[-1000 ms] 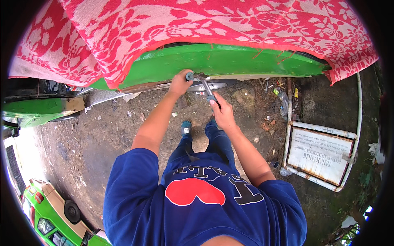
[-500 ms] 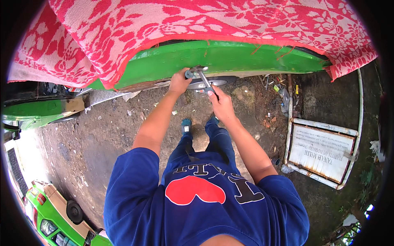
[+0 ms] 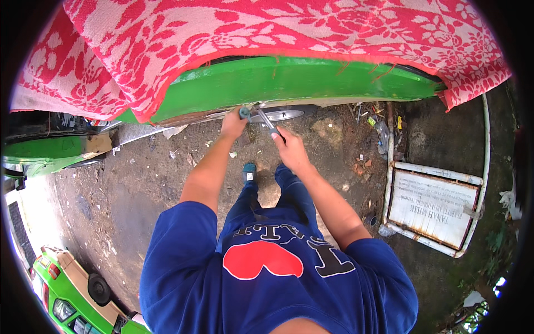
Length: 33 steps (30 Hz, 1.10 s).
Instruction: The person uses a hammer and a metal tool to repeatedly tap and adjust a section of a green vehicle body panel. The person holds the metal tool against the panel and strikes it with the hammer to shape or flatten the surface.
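My left hand is closed round a short tool with a blue-green handle. Its butt end shows above my fist, while its working end is hidden, so its exact kind is unclear. A hammer with a metal shaft and dark grip is in my right hand. The hammer's head is just right of the handle's end; whether they touch I cannot tell. Both hands are close to the lower edge of a green car body. A wheel shows beneath that edge, beyond the hammer.
A red and pink patterned cloth drapes over the car. To the right, a white signboard in a rusty pipe frame lies near litter. Another green car stands at lower left. Bare dirt ground surrounds my feet.
The hammer's head has dropped from above the handle to beside it. My right hand has shifted slightly left and down. My left hand has moved slightly left and down with its tool.
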Available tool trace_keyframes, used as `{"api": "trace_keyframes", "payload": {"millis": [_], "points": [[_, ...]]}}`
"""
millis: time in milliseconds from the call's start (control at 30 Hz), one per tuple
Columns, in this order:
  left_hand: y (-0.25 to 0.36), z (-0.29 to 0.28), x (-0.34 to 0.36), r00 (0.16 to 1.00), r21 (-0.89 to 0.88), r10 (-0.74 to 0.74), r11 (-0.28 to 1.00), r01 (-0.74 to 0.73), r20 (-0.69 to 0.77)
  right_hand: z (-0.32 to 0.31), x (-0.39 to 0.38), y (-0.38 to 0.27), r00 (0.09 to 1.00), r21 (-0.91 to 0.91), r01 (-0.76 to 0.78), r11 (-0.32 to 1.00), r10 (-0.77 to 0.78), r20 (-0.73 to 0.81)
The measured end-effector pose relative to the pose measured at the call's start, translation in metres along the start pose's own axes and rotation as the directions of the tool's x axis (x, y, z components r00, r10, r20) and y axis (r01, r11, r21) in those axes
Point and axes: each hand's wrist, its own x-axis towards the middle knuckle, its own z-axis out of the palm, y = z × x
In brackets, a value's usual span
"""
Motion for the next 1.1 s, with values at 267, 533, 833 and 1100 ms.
{"api": "trace_keyframes", "payload": {"millis": [267,533,833,1100], "points": [[-0.008,-0.006,-0.039,0.895,-0.169,0.425,0.88,-0.444,-0.136,-0.032,-0.034,-0.002,0.969,0.447,-0.221,0.867,0.247,-0.001],[0.001,-0.006,-0.044,0.872,-0.151,0.485,0.859,-0.489,-0.068,-0.039,-0.047,0.007,0.95,0.436,-0.281,0.855,0.313,-0.002],[0.011,-0.003,-0.046,0.86,-0.146,0.506,0.848,-0.51,-0.07,-0.045,-0.061,0.01,0.93,0.422,-0.338,0.841,0.368,0.011],[0.015,-0.002,-0.039,0.862,-0.172,0.5,0.845,-0.506,-0.082,-0.052,-0.061,0.01,0.923,0.393,-0.35,0.85,0.384,-0.008]]}}
